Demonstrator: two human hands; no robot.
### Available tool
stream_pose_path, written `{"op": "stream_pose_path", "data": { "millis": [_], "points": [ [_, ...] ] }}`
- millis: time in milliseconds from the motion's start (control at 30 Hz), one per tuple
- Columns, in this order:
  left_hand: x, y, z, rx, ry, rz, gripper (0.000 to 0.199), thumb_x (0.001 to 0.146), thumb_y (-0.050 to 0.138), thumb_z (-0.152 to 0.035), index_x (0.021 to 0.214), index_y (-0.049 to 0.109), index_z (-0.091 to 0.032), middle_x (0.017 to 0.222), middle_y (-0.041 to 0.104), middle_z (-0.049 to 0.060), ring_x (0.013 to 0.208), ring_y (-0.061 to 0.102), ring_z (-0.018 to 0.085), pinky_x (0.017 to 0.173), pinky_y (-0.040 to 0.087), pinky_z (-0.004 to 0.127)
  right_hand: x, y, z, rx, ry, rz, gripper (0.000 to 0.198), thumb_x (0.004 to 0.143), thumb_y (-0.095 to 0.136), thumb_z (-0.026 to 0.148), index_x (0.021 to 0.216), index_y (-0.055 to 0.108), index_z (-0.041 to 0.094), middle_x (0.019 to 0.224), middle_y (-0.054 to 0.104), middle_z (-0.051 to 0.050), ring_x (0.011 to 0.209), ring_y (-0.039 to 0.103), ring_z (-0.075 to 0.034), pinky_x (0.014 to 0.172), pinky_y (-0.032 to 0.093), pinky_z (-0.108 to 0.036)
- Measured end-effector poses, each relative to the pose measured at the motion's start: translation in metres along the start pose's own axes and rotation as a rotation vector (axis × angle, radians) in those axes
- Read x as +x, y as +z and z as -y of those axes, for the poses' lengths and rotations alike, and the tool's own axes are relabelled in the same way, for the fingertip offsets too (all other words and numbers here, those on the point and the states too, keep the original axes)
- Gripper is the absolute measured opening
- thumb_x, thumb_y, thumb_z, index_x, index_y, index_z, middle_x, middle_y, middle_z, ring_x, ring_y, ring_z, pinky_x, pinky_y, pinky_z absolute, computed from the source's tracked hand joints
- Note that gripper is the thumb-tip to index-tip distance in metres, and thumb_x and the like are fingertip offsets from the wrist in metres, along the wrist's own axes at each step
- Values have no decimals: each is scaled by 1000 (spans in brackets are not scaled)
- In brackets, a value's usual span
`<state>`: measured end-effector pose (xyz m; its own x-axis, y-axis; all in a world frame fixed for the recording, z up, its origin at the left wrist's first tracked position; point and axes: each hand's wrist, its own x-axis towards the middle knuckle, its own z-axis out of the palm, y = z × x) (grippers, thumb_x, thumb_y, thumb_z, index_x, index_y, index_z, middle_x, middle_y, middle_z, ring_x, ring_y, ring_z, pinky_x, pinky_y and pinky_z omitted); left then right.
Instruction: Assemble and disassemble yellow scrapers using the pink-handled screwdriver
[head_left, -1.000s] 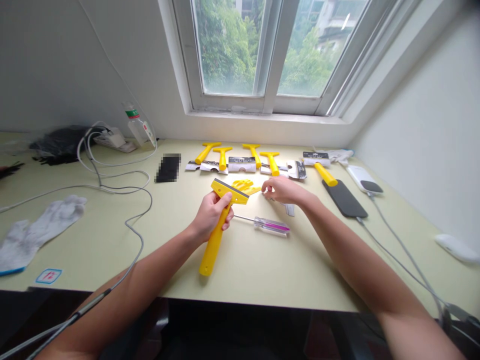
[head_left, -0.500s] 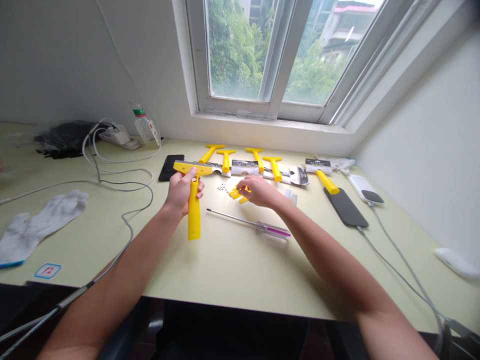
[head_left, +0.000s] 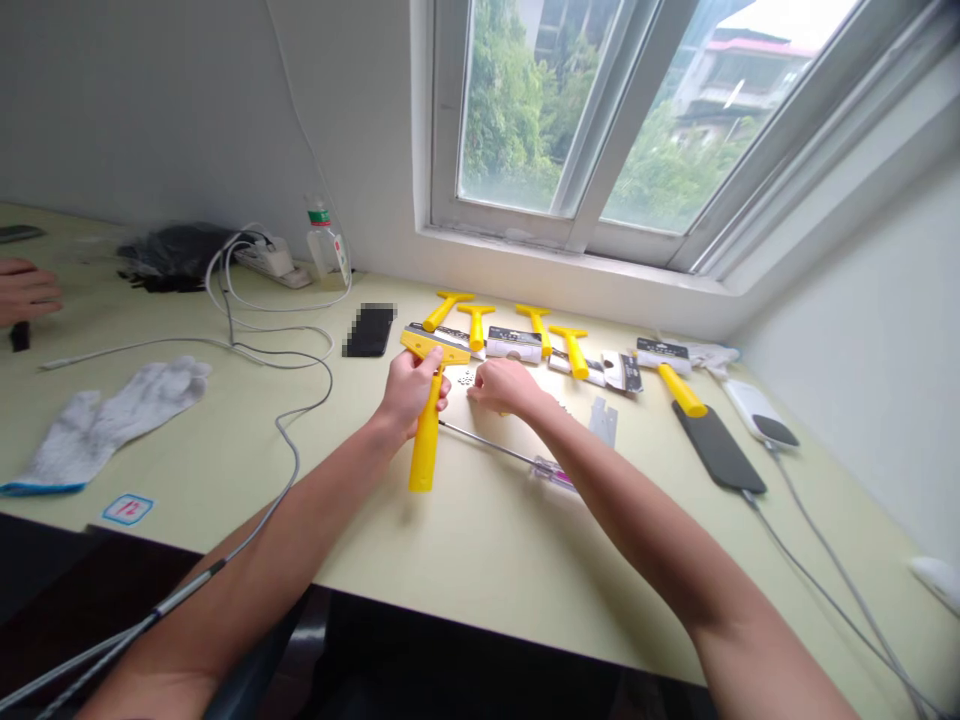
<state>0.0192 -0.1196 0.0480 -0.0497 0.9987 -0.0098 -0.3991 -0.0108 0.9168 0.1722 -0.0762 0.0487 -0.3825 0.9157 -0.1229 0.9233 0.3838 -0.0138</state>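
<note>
My left hand is wrapped around the neck of a yellow scraper, its wide head up and its handle pointing down. My right hand is low over the table, fingers bent together beside a small pile of tiny metal parts. What its fingertips hold, if anything, is hidden. Between my arms lies a screwdriver with a clear and purple handle, partly covered by my right forearm. Flat metal blades lie just beyond that forearm.
Several yellow scraper handles and packaged pieces line the back. A phone and a white device with cables lie right. At left are a glove, cables, a bottle and another person's hand.
My right hand has moved from the small yellow pieces to the pile of metal parts. The view has turned left, bringing another person's hand into sight. My left hand still holds the scraper.
</note>
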Motion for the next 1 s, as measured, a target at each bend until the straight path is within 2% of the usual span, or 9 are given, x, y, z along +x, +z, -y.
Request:
{"op": "stream_pose_path", "data": {
  "millis": [167,333,567,700,833,1000],
  "points": [
    [0,0,2,-5,18,-5,24,84,68,-30,87,47,-18,71,51,-3,42,49,7,31,35,17,4,-3,8,-30,23,19,22,86,55,25,87,74,14,93,74,-16,84,68,-25,72,47,-30],
    [0,0,2,-7,15,1,32,81,73,-36,85,45,-19,68,49,-5,41,49,6,31,35,17,4,-3,6,-3,24,21,19,81,55,19,84,74,15,88,74,-13,78,67,-22,64,45,-27],
    [3,-2,0,-26,33,-48,33,80,73,-35,84,46,-18,69,51,-4,41,49,5,32,34,16,2,0,-5,61,-4,-53,26,84,54,20,100,74,20,104,74,-9,95,65,-23,67,43,-26],
    [3,-2,3,-26,29,-30,34,79,74,-37,84,46,-18,67,50,-5,41,49,6,31,34,16,4,4,0,69,-19,-73,22,86,55,26,93,75,18,99,74,-10,87,66,-23,65,42,-28],
    [2,-2,4,-22,37,-20,33,81,73,-36,85,46,-18,68,51,-5,41,49,6,31,35,16,7,8,2,73,-24,-88,20,84,56,23,88,74,17,93,74,-12,83,66,-24,63,41,-29],
    [1,-1,3,-25,30,-19,31,82,72,-34,85,46,-18,68,50,-4,42,48,7,30,35,16,13,9,-2,125,-21,-48,18,82,58,24,83,74,17,89,74,-12,78,65,-23,61,40,-28]
  ]
}}
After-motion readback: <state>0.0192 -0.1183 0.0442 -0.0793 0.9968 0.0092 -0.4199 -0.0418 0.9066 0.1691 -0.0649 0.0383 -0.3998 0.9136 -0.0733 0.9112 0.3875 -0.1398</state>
